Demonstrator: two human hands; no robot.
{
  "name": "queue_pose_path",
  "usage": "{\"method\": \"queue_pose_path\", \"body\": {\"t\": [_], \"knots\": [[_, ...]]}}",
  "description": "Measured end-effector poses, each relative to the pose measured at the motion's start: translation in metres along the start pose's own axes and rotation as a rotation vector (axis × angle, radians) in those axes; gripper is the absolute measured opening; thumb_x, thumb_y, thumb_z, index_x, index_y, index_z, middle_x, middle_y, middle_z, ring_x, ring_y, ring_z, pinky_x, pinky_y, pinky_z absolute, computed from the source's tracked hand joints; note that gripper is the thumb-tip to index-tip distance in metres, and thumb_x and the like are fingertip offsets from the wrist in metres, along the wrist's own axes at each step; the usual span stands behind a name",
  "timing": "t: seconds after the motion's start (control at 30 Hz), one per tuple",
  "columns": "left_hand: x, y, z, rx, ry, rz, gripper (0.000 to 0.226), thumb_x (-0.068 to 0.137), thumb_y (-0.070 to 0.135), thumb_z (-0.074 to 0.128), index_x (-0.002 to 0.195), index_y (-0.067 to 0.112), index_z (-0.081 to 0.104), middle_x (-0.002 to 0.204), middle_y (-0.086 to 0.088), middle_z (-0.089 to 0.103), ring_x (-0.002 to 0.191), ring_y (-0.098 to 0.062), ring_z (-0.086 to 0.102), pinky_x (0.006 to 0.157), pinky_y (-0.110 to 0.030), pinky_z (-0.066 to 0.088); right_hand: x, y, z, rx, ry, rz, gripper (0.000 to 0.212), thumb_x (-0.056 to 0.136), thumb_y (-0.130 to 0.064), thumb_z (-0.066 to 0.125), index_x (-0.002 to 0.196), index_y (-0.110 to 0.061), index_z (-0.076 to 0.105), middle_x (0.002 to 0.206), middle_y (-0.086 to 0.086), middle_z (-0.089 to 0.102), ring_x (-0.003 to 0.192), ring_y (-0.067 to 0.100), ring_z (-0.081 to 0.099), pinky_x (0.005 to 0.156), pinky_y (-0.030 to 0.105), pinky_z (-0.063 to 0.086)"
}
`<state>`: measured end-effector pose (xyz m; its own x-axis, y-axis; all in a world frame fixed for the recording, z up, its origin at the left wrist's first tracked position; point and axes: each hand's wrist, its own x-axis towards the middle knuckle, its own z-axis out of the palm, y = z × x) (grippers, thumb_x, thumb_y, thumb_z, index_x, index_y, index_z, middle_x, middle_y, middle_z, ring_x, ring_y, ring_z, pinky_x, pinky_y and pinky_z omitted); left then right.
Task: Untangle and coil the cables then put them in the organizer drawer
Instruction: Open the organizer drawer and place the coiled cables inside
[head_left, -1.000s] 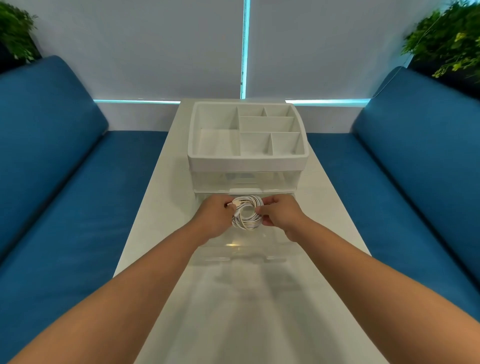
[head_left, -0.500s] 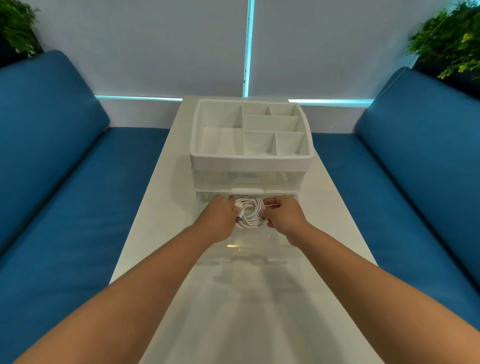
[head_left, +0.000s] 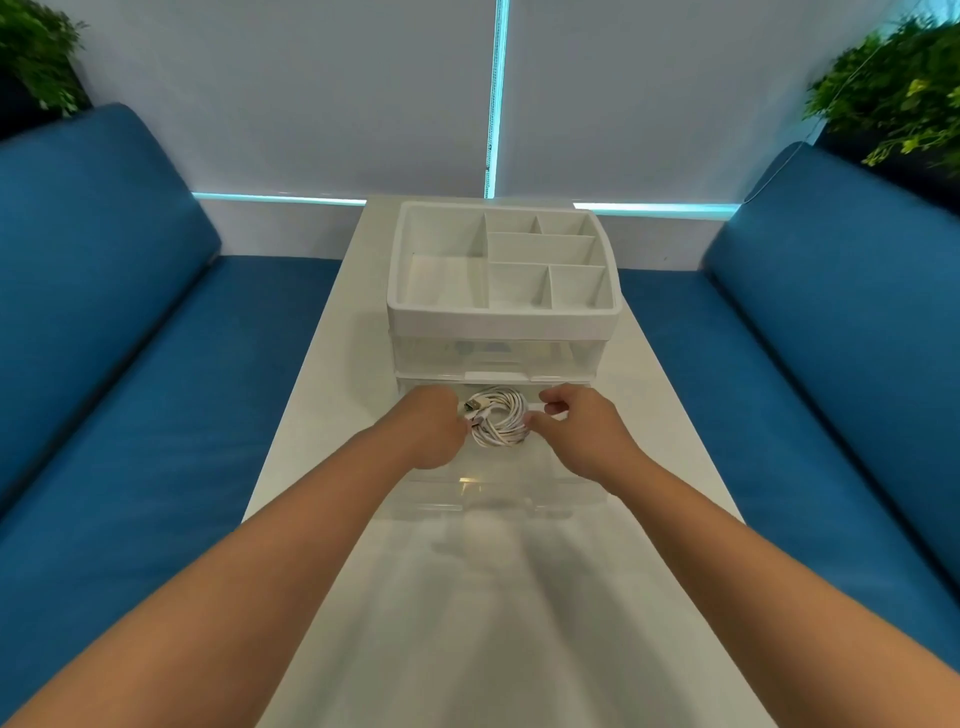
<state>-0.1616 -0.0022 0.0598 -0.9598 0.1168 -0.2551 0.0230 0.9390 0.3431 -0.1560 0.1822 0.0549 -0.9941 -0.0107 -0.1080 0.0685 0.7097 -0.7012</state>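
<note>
A white cable coil (head_left: 500, 422) lies inside the pulled-out clear bottom drawer (head_left: 498, 496) of the white organizer (head_left: 501, 318). Its plug ends show at the coil's left side. My left hand (head_left: 428, 428) is at the coil's left edge, fingertips tucked against it and holding it. My right hand (head_left: 579, 434) is at the coil's right edge; its thumb tip touches the coil while its fingers curl loosely just clear of it. The upper clear drawer (head_left: 493, 356) is pushed in.
The organizer stands on a narrow white table (head_left: 467, 623), its top tray split into several compartments. Blue sofa seats (head_left: 156, 415) flank the table on both sides. Potted plants (head_left: 904, 88) stand in the far corners.
The coil has gone down from above the drawer into it. My right hand's fingers have come off the coil and only the thumb stays against it.
</note>
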Motion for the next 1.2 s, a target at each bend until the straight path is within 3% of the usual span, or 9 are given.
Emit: {"method": "queue_pose_path", "body": {"t": [0.1, 0.23, 0.37, 0.47, 0.57, 0.67, 0.83, 0.97, 1.2], "knots": [[-0.021, 0.003, -0.012, -0.067, 0.166, 0.123, 0.035, 0.099, 0.026, 0.050, 0.129, 0.011, 0.060, 0.116, -0.009, 0.067, 0.107, -0.026, 0.060, 0.093, -0.033, 0.048, -0.033, 0.003, -0.009, 0.043, 0.081, -0.173, 0.035, 0.090, -0.031, 0.065, 0.122, -0.019, 0.061, 0.117, -0.005, 0.059, 0.090, 0.005, 0.057, 0.078, 0.019, 0.043], [-0.035, 0.013, -0.030, -0.087, 0.581, 0.373, 0.028, 0.099, 0.024, 0.050, 0.121, 0.015, 0.065, 0.115, -0.004, 0.065, 0.107, -0.023, 0.058, 0.089, -0.040, 0.049, -0.069, 0.024, -0.002, -0.056, 0.198, -0.373, 0.038, 0.085, -0.035, 0.070, 0.121, -0.026, 0.059, 0.117, -0.015, 0.052, 0.112, 0.005, 0.044, 0.091, 0.019, 0.038], [-0.022, 0.020, -0.052, -0.027, 0.796, 0.467, 0.031, 0.098, 0.020, 0.052, 0.126, 0.009, 0.060, 0.124, -0.009, 0.058, 0.113, -0.026, 0.052, 0.092, -0.038, 0.045, -0.092, 0.046, 0.014, 0.002, 0.345, -0.309, 0.068, 0.077, -0.043, 0.076, 0.136, -0.026, 0.045, 0.137, -0.010, 0.041, 0.128, 0.007, 0.031, 0.102, 0.021, 0.029], [-0.005, 0.023, -0.060, 0.062, 0.675, 0.347, 0.044, 0.102, 0.029, 0.045, 0.140, 0.007, 0.046, 0.140, -0.012, 0.048, 0.129, -0.029, 0.042, 0.107, -0.037, 0.032, -0.100, 0.055, 0.026, 0.073, 0.357, -0.184, 0.091, 0.075, -0.045, 0.078, 0.146, -0.021, 0.028, 0.152, -0.006, 0.026, 0.139, 0.010, 0.020, 0.107, 0.023, 0.023], [0.004, 0.020, -0.056, 0.144, 0.503, 0.252, 0.043, 0.105, 0.034, 0.036, 0.136, 0.008, 0.049, 0.133, -0.014, 0.055, 0.122, -0.032, 0.047, 0.102, -0.039, 0.033, -0.100, 0.058, 0.035, 0.171, 0.309, -0.056, 0.099, 0.077, -0.047, 0.075, 0.151, -0.019, 0.016, 0.156, -0.004, 0.020, 0.143, 0.013, 0.018, 0.110, 0.023, 0.021], [0.007, 0.015, -0.050, 0.167, 0.545, 0.270, 0.035, 0.105, 0.028, 0.035, 0.123, 0.010, 0.058, 0.114, -0.013, 0.064, 0.102, -0.033, 0.055, 0.088, -0.037, 0.034, -0.094, 0.058, 0.040, 0.294, 0.309, 0.015, 0.092, 0.082, -0.041, 0.073, 0.151, -0.017, 0.018, 0.151, -0.001, 0.029, 0.139, 0.016, 0.030, 0.109, 0.026, 0.028], [0.013, 0.014, -0.050, 0.129, 0.573, 0.276, 0.030, 0.104, 0.027, 0.038, 0.109, 0.008, 0.061, 0.102, -0.012, 0.065, 0.093, -0.032, 0.055, 0.078, -0.034, 0.029, -0.084, 0.056, 0.046, 0.360, 0.366, 0.049, 0.072, 0.086, -0.032, 0.071, 0.143, -0.014, 0.032, 0.141, 0.002, 0.043, 0.129, 0.017, 0.043, 0.104, 0.024, 0.035], [0.014, 0.012, -0.045, 0.123, 0.611, 0.294, 0.030, 0.104, 0.026, 0.038, 0.116, 0.008, 0.059, 0.107, -0.011, 0.064, 0.096, -0.031, 0.054, 0.078, -0.031, 0.024, -0.070, 0.054, 0.045, 0.365, 0.378, 0.050, 0.068, 0.086, -0.032, 0.071, 0.141, -0.012, 0.035, 0.138, 0.003, 0.045, 0.128, 0.018, 0.045, 0.106, 0.031, 0.039], [0.018, 0.009, -0.040, 0.109, 0.635, 0.317, 0.031, 0.105, 0.026, 0.037, 0.117, 0.009, 0.059, 0.108, -0.009, 0.063, 0.096, -0.028, 0.053, 0.086, -0.030, 0.025, -0.020, 0.035, 0.047, 0.399, 0.394, 0.062, 0.071, 0.089, -0.031, 0.067, 0.145, -0.014, 0.027, 0.144, 0.002, 0.038, 0.132, 0.019, 0.041, 0.102, 0.023, 0.033]]}}
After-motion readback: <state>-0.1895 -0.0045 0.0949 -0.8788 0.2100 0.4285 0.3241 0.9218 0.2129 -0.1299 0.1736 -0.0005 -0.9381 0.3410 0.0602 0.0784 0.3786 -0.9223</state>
